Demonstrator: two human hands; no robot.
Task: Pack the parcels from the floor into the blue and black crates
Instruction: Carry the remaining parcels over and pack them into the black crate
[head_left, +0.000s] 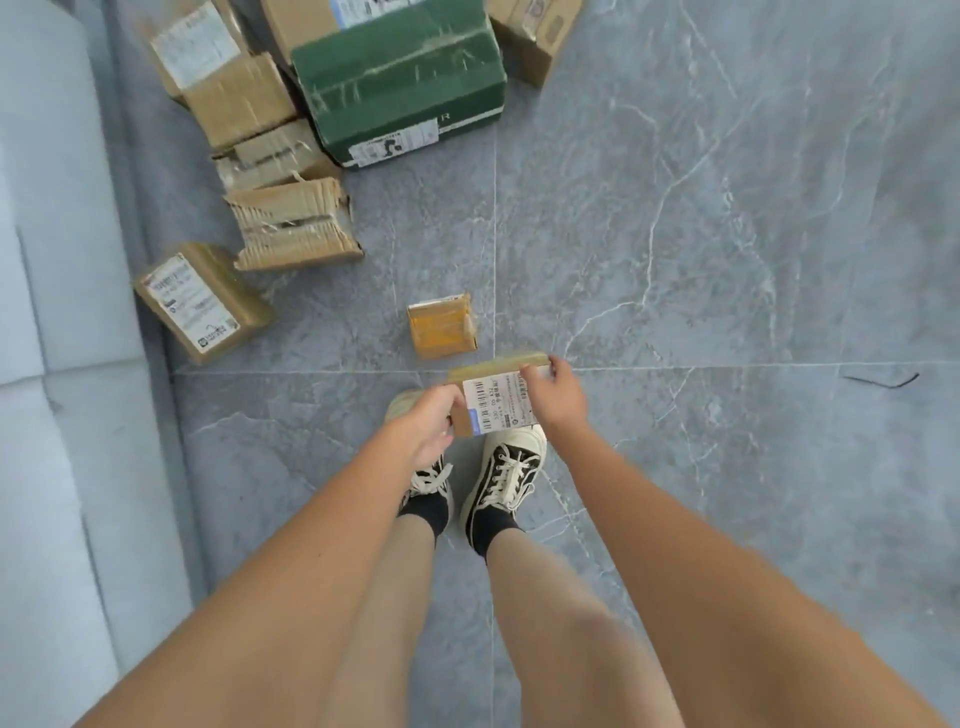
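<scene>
Both hands, left hand (428, 423) and right hand (556, 397), are gripping opposite ends of a parcel (496, 400) above the floor (727, 260), steadying it for carrying; crates are not showing.

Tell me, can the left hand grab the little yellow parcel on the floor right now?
Probably not yet. The left hand and right hand both grip a labelled parcel. The yellow parcel lies uncovered just beyond, so the way is free once the grip lets go.
</scene>
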